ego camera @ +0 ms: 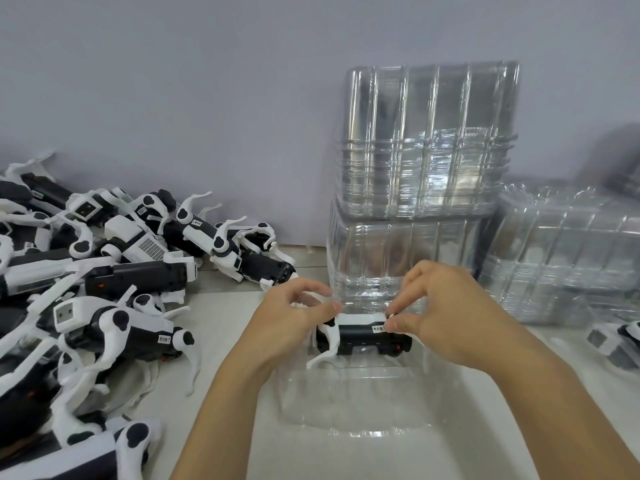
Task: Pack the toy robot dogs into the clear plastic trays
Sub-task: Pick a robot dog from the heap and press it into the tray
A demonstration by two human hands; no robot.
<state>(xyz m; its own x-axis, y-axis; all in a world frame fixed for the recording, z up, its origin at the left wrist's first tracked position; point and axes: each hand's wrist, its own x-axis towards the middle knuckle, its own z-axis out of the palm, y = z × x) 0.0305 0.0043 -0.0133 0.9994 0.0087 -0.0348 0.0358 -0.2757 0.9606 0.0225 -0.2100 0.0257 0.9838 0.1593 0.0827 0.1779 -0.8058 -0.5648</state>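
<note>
Head view: your left hand [294, 318] and right hand [436, 308] both pinch one toy dog [363, 336] over one clear tray [356, 403]; a pile of dogs [93, 289] lies left of them.

We see one black-and-white toy robot dog [360, 336] lying lengthwise at the far end of a clear plastic tray [349, 400], white leg splayed forward. A heap of identical dogs [104, 282] sprawls on the left. Stacks of empty clear trays [426, 143] stand behind, more on the right [568, 258].
</note>
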